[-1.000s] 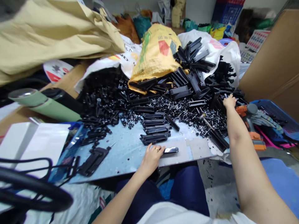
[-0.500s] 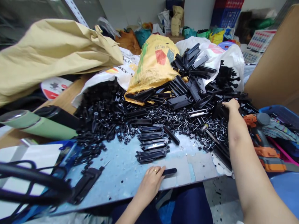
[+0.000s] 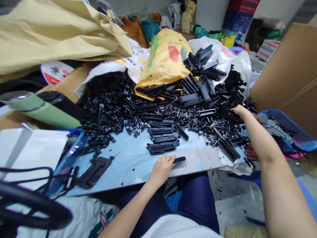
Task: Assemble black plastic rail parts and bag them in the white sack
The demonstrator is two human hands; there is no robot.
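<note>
Near the front edge of the table, my left hand point(image 3: 162, 169) is closed around a flat black plastic bar point(image 3: 180, 159), whose rounded end sticks out to the right. Behind it, several long black plastic pieces point(image 3: 162, 147) lie stacked in a row, one behind another. My right hand point(image 3: 240, 111) is stretched out to the far right, its fingers at the heap of black plastic parts point(image 3: 231, 96). The fingertips look pinched there, but dark parts hide what is between them. A hammer point(image 3: 218, 131) lies in front of that hand, on small pins and caps.
A yellow woven sack point(image 3: 163, 62) spills black comb-shaped pieces at the back. Small pins point(image 3: 178, 114) spread across the middle. At right stand a cardboard sheet point(image 3: 284, 72) and a blue basket point(image 3: 297, 132). Green rolls point(image 3: 52, 114) and a black assembly point(image 3: 95, 172) are at left.
The view has tilted down and moved, so the table appears higher. My right hand stays at the right-hand heap; my left hand keeps hold of the bar. The orange power tool is now mostly out of sight.
</note>
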